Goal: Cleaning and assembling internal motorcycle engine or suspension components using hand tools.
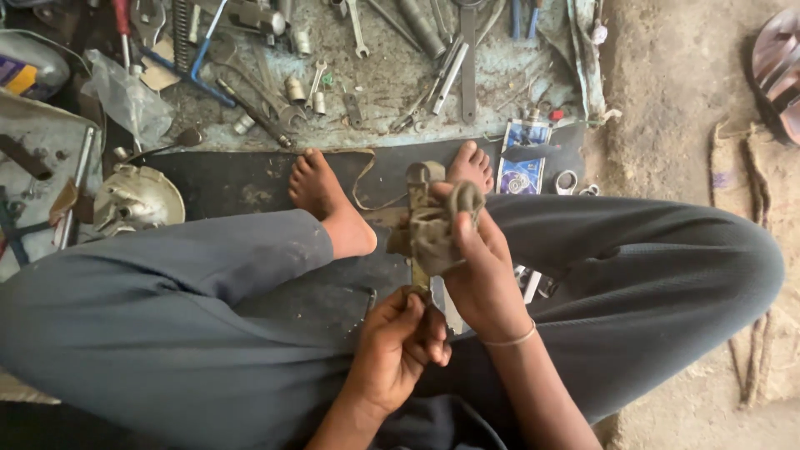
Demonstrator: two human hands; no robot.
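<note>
— What have the hands got?

— The left hand (400, 337) is pinched tight on the lower end of a narrow metal part (419, 279) that stands nearly upright between the knees. The right hand (479, 271) is closed around a grimy rag (433, 229), pressing it against the part higher up. A thin bangle (510, 339) sits on that wrist.

— Where is the part, exactly?

— Over the dark mat (242, 179), between the two bare feet. Its rounded top (423, 172) pokes out above the rag, just beside the right foot (472, 165). The left foot (325, 200) is planted a little apart.

— And round about?

— Beyond the mat a stained cloth (383, 83) is strewn with spanners, sockets and rods. A round metal cover (137, 200) lies to the left, a blue packet (523, 158) near the right foot, and a sandal (779, 71) is at the far right on the dirt floor.

— Anything you can't see?

— The rag hides the part's middle, so its shape there is unclear. The grey trouser legs (167, 292) cover much of the mat, and something pale under the right wrist is too hidden to name. The sandal and the leftmost clutter are cut off by the edges.
</note>
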